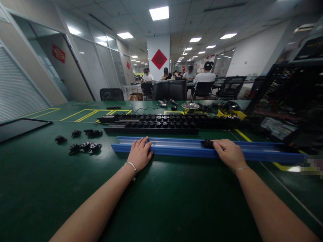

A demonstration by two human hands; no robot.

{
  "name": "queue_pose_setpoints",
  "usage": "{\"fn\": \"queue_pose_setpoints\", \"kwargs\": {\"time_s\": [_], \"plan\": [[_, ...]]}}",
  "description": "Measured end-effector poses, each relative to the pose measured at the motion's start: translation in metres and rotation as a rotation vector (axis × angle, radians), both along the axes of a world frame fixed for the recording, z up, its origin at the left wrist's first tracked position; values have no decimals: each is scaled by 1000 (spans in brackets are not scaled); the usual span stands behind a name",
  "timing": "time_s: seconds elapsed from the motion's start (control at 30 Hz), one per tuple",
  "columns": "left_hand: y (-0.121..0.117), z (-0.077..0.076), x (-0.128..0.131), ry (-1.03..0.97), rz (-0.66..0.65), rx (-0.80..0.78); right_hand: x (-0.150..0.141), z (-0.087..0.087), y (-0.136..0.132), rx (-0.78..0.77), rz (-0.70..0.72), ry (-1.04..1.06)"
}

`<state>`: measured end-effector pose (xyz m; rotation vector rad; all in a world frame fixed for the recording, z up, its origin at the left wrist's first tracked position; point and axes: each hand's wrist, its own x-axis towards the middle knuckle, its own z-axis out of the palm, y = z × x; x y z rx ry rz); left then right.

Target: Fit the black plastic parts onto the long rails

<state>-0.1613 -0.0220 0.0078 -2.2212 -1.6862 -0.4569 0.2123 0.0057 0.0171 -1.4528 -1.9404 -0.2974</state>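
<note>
A long blue channel (176,148) with raised side walls lies across the green table in front of me. My left hand (140,151) rests over its left part, fingers stretched across the walls and thumb apart. Farther right, a small black module (208,144) sits inside the channel. My right hand (228,152) pinches the module's right side between thumb and fingers; the fingertips are partly hidden. Several loose black pieces (85,147) lie on the table to the left of the channel.
Beyond the channel lie black rails (151,130) filled with round black modules. Farther back are a metal bowl (190,107), a yellow tray (231,115) and cables. A black flat panel (22,127) is at left, a dark rack (285,94) at right. Several people sit at far desks.
</note>
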Motion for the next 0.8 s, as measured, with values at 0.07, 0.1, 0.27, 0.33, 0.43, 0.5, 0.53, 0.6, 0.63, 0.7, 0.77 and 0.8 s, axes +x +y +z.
{"fn": "queue_pose_setpoints", "kwargs": {"time_s": [0.07,0.1,0.27,0.33,0.43,0.5,0.53,0.6,0.63,0.7,0.77,0.8], "plan": [[-1,-1,2,-9,14,8,-2,0,0,12,5,-4],[-2,-1,3,-15,23,15,-3,0,0,19,4,-6],[-5,-5,9,-18,67,37,-5,-2,2,52,-12,3],[-5,-7,9,-16,75,38,-6,-2,2,53,-23,14],[-7,-8,9,-16,73,38,-6,-2,3,29,-33,37],[-8,-9,9,-14,63,34,-6,-3,4,11,-32,51],[-8,-9,8,-13,57,31,-6,-3,4,1,-32,56],[-10,-8,8,-13,49,22,-7,-3,4,-25,-34,56],[-10,-8,8,-13,47,19,-7,-3,4,-37,-37,52],[-10,-8,8,-14,47,19,-8,-3,3,-44,-39,44],[-10,-7,8,-15,43,26,-9,-2,2,-27,-39,36],[-10,-7,8,-17,40,29,-10,-2,2,-14,-38,33]]}}
